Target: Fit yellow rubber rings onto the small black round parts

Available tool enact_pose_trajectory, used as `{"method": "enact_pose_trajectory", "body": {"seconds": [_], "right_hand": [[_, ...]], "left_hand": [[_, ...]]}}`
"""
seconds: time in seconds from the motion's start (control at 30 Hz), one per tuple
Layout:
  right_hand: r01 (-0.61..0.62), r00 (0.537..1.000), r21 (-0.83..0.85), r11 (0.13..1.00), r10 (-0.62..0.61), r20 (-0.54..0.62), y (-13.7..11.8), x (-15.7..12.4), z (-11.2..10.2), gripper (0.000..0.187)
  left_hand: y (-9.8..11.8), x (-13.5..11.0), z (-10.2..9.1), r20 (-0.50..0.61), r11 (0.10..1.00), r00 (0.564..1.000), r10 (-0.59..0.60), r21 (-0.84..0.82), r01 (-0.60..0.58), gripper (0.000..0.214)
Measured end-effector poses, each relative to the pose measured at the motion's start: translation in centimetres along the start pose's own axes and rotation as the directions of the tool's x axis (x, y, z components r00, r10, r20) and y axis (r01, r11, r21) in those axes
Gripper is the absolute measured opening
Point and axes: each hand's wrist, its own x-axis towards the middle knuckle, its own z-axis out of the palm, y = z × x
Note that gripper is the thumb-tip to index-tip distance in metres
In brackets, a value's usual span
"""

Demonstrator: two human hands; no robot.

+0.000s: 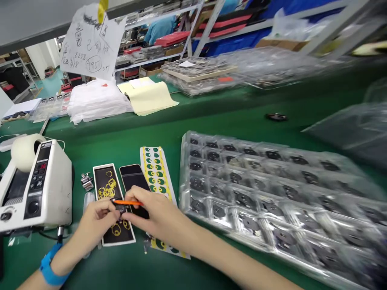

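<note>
My left hand [101, 217], with a blue band on the wrist, pinches a small dark part [121, 207] over a shallow white-rimmed box. Close against it, my right hand [154, 209] grips an orange stick-like tool [130, 202] that lies across the top of the part. What the tool's tip does is too small to tell. Inside the box [96, 177], thin yellow rings [107, 189] lie on a dark bottom. A phone [133, 175] rests right of the box, partly under my right hand. Beside it lies a sheet of yellow and green stickers [155, 169].
A white tape dispenser [57, 181] stands at the left, near a small metal item [86, 181]. Clear plastic trays [187, 189] with dark round parts fill the right side. A dark part [276, 117] lies behind them. Papers [96, 98] and more trays [199, 70] line the back ledge.
</note>
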Motion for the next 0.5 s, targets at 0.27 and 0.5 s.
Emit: {"method": "enact_pose_trajectory", "body": {"seconds": [0.27, 0.5], "right_hand": [[0.391, 0.791, -0.504, 0.77, -0.561, -0.244, -0.6, -1.0, 2.2, 0.036], [0.412, 0.756, -0.493, 0.766, -0.59, -0.284, -0.4, -0.7, 2.2, 0.038]], "left_hand": [[-0.6, -0.7, -0.1, -0.073, 0.993, 0.992, -0.103, -0.058, 0.099, 0.032], [-1.1, -0.8, 0.2, -0.009, 0.908, 0.973, -0.231, -0.361, 0.213, 0.034]]}}
